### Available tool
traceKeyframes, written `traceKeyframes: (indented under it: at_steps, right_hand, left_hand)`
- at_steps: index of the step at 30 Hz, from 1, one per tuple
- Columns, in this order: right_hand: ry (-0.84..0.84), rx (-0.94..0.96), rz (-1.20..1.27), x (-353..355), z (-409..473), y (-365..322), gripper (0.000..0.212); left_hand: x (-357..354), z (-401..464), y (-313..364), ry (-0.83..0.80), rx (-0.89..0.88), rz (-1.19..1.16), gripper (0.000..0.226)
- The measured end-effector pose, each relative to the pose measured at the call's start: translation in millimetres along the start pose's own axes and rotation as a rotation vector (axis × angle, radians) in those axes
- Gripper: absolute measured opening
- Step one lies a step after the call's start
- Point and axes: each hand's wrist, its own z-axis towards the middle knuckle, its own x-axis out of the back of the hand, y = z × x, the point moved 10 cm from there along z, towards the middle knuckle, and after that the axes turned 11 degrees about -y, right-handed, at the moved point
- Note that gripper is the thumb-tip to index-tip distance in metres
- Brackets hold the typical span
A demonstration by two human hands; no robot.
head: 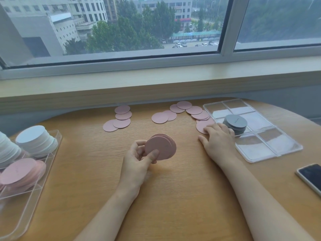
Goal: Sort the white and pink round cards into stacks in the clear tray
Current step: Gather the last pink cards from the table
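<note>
Soft, overcast daylight enters through the far window (111, 26) — shadows stay faint. Edges bow and blur slightly — wide-angle distortion.

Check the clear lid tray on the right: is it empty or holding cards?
Not empty. The tray holds one stack of grey round cards in a middle compartment; the other compartments look bare. No pink or white cards inside.

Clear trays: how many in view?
2. One clear tray at the table's left edge holds white and pink stacks; the other lies at the right, holding a grey stack, beside the right hand.
</note>
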Motion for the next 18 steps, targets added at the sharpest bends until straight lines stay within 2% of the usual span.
traceKeyframes:
  at_steps: [4, 8, 12, 14, 18]
  right_hand:
    - [0.133, 0.104, 0.004, 9.2, -6.9, -13.0, 0.016]
    - [0.15, 0.163, 0.014, 15.9, -18.2, -26.0, 0.013]
    - [0.299, 0.27, 0.101, 38.4, -40.9, -47.0, 0.005]
    - [0.29, 0.212, 0.248, 39.8, -43.4, -45.5, 0.006]
    - [0.141, 0.127, 0.932, 25.9, -51.9, -46.0, 0.008]
  left_hand:
    - [-0.9, -0.8, 1.2, -0.003, 0.0, -0.001, 0.024]
    - [-0.7, -1.3, 2.1, -0.004, -0.003, -0.011, 0.024]
    - [-1.6, -2.6, 4.7, -0.011, -0.016, -0.017, 0.025]
    - [-1.6, -3.1, 5.3, -0.016, -0.018, -0.017, 0.026]
    - [0.6, -4.4, 5.7, -0.006, -0.034, -0.008, 0.026]
